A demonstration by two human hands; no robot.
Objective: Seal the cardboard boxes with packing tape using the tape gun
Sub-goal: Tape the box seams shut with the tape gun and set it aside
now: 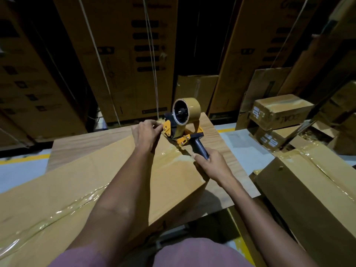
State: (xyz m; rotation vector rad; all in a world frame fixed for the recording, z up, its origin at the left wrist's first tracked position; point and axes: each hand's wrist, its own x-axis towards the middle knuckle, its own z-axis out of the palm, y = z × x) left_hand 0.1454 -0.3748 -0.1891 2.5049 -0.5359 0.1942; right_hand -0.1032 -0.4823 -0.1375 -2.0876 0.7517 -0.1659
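A long flat cardboard box (81,182) lies across a wooden table (82,145), with shiny clear tape running along its top seam. Above the box's far end is the tape gun (183,124), orange and black, carrying a roll of brown tape. My right hand (210,166) grips its black handle. My left hand (148,135) is at the gun's front end, fingers pinching at the orange front plate where the tape comes out.
A second taped long box (312,191) lies at the right. Small taped boxes (279,110) are stacked at the back right. Tall printed cartons (123,60) stand along the back. The floor (19,170) is grey with a yellow line.
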